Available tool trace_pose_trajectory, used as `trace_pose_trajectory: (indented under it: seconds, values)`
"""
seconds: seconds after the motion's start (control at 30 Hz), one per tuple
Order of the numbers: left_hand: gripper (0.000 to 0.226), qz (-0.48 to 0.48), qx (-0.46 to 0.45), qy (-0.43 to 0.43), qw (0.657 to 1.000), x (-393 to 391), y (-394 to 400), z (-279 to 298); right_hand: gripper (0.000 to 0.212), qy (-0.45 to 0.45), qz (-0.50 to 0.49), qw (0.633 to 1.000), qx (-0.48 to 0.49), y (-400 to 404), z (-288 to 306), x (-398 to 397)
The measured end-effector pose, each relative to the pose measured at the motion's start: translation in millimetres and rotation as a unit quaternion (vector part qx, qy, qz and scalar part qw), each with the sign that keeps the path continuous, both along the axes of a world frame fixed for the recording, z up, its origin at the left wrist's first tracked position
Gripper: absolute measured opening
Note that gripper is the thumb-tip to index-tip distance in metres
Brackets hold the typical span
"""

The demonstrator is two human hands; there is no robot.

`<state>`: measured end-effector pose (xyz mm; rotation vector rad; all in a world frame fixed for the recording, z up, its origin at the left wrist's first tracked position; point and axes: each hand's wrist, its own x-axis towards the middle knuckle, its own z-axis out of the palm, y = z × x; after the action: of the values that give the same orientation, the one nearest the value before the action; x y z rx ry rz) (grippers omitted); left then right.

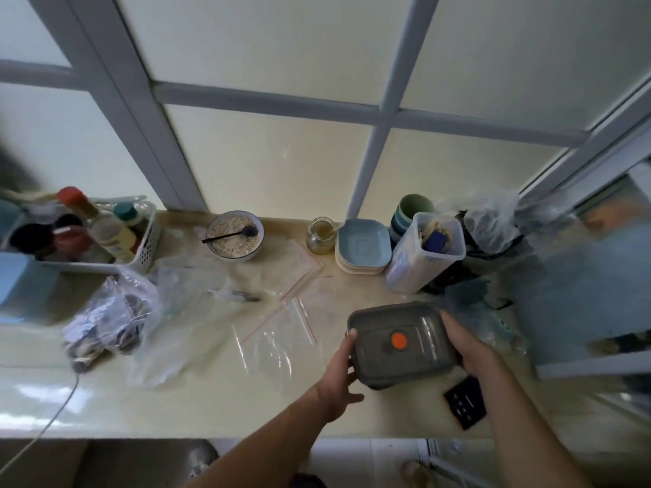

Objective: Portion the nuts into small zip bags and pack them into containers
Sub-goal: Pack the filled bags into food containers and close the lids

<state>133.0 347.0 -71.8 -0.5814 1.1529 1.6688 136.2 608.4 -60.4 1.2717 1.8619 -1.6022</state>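
Near right of the counter (176,399) | grey lidded container (401,343) held up | left hand (340,375) and right hand (465,346) grip its two ends | keep it flat, set it beside the zip bags (278,332).

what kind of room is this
Most likely a home kitchen: a pale counter under a window, with a basket of sauce bottles, a bowl of oats and stacked plates.

Frosted window (267,163) behind cream counter (197,399)
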Motion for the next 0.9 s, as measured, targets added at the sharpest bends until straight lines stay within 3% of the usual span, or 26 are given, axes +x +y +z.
trace_pose_trajectory:
  seconds: [0.13,0.27,0.4,0.5,0.63,0.77,0.9]
  values:
    - [0.06,0.06,-0.015,0.017,0.998,-17,-39,12,0.079,0.01,0.021,1.0,-0.016,-41,-6,-25]
    - [0.053,0.136,-0.048,0.055,0.988,-38,-101,28,0.07,-0.005,0.059,0.998,-0.038,-123,10,-52]
    - [0.055,0.143,-0.091,0.092,0.981,-53,-183,30,0.071,0.0,0.089,0.994,-0.068,-214,14,-68]
    - [0.054,0.117,-0.106,0.093,0.983,-56,-245,29,0.072,0.005,0.074,0.993,-0.089,-269,2,-70]
    - [0.051,0.039,-0.108,0.085,0.99,-48,-308,16,0.089,0.03,0.013,0.996,-0.087,-306,-55,-54]
    - [0.057,-0.029,-0.105,0.08,0.991,-44,-358,1,0.075,0.004,-0.043,0.999,-0.028,-376,-21,-33]
    - [0.066,-0.091,-0.111,0.133,0.981,-54,-384,4,0.087,0.025,-0.105,0.993,0.046,-413,-12,-32]
